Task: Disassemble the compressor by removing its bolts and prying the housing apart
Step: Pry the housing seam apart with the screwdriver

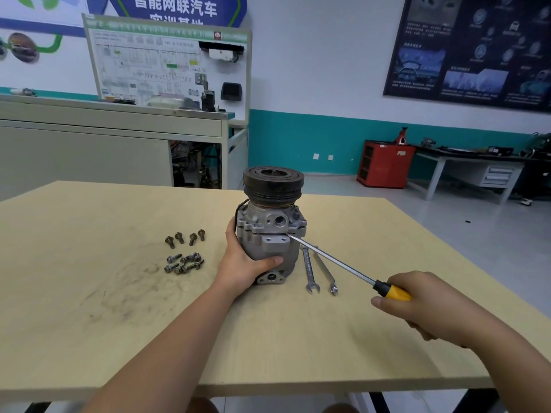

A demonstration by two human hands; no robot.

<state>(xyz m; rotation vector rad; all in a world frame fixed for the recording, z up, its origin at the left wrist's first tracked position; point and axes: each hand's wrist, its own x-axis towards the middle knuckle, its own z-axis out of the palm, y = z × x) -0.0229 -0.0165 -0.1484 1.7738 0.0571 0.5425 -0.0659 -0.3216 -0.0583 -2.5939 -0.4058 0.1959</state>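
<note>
A grey cast-metal compressor (272,234) with a black pulley stands upright mid-way across a pale, smudged wooden tabletop (89,308). The left hand (244,263) wraps around its lower body. The right hand (429,305) grips a yellow-handled screwdriver (351,271), tip at the housing seam. Loose steel bolts (185,254) lie left; two flat spanners (317,271) right. Behind: white-and-teal walls, posters, a red cabinet (384,163).

Gripping the upright grey compressor (272,231) on the bench (89,293) around its lower body with the left hand (243,266). Holding a yellow-handled screwdriver (337,262) in the right hand (429,305), resting its tip against the housing seam.
</note>
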